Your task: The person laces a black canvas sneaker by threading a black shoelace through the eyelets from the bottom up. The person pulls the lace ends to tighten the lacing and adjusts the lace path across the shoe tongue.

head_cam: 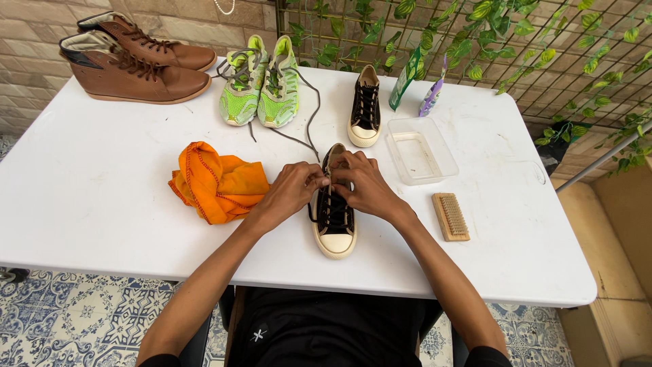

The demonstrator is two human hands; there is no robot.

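Both the left hand [288,194] and the right hand [367,185] pinch the laces of the black sneaker [333,217] (orange cloth [217,180] at nine o'clock, wooden brush [451,216] at three).

Cloth [219,182] left of sneaker [333,211], brush [451,216] right

Black low-top sneaker [334,217] with cream toe cap and sole, upright on the white bench [102,197], toe toward the person, laces loosened.
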